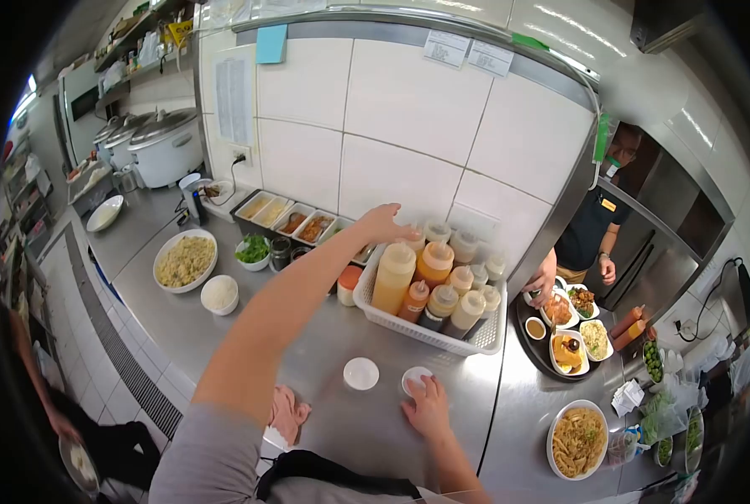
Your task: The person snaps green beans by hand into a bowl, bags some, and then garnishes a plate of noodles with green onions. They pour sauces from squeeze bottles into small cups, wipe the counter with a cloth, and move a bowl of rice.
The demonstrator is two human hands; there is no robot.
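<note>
My left hand [385,224] stretches over the back left of a white plastic basket [429,334], its fingers apart beside the tops of the squeeze bottles. Packed in the basket are a tall bottle of pale yellow sauce [393,277], an orange-yellow one [434,264], a small orange-red one [413,301] and several others. Lower down, my right hand [429,409] has its fingertips on the rim of a small white sauce dish [413,378], which lies on the steel counter. A second small white dish [360,374] sits just left of it.
Topping containers [292,223] line the wall. A fried rice bowl [186,260] and white rice bowl [219,295] stand left. Right, a person's hand [543,280] reaches over a dark tray [533,349] of dishes, near a noodle bowl [578,439]. Another person holds a bowl [79,464] lower left.
</note>
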